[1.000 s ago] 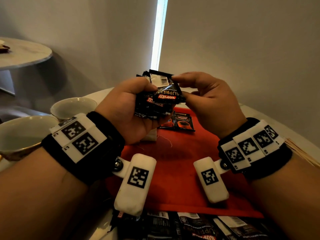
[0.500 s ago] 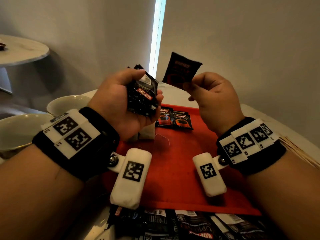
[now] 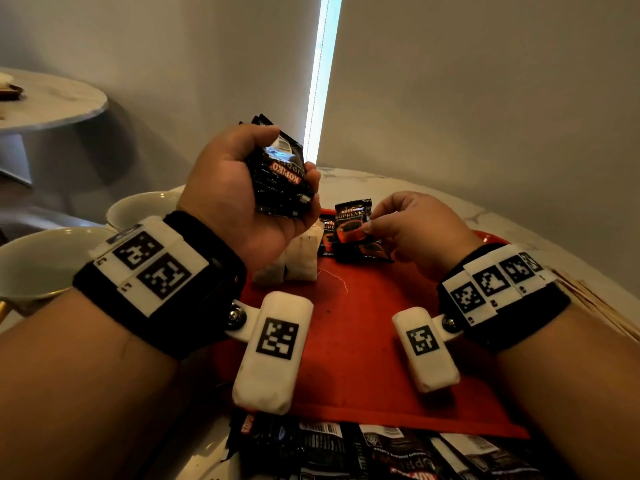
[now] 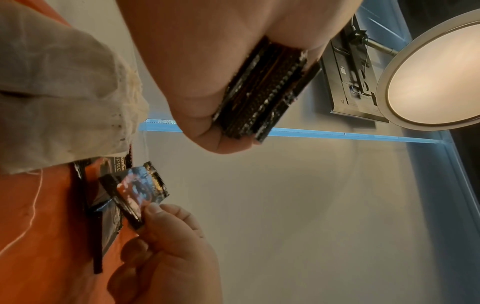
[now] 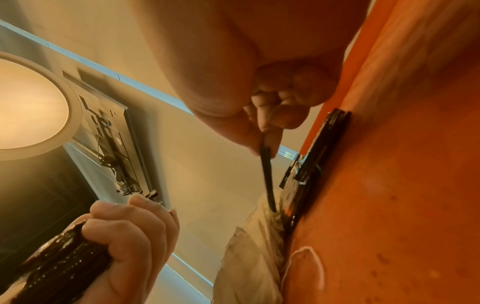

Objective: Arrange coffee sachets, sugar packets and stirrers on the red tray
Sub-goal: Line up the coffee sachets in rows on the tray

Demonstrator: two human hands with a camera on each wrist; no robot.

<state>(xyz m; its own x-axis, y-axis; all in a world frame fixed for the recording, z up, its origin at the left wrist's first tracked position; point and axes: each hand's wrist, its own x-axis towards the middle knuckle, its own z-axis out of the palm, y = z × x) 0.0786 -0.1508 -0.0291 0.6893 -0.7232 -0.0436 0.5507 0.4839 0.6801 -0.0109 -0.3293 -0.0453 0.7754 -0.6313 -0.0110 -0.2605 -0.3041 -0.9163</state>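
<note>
Right hand (image 3: pixel 412 233) pinching one sachet (image 3: pixel 351 221), left hand (image 3: pixel 239 199) gripping sachet stack (image 3: pixel 280 178)

Pale marbled tabletop (image 3: pixel 491 216), red tray (image 3: pixel 356 344) at centre, bowls (image 3: pixel 52 261) left edge, sachets (image 3: pixel 381 452) near edge, stirrers (image 3: pixel 602 306) right edge

- The head view looks forward and down from above and behind both wrists, onto the red tray (image 3: pixel 363 341) between them.
- The left wrist view sits close under the left hand (image 4: pixel 207 61), facing up along it.
- The right wrist view sits close under the right hand (image 5: pixel 246 61), likewise.
- All three share the tray's far end; each wrist view also catches the opposite hand.
</note>
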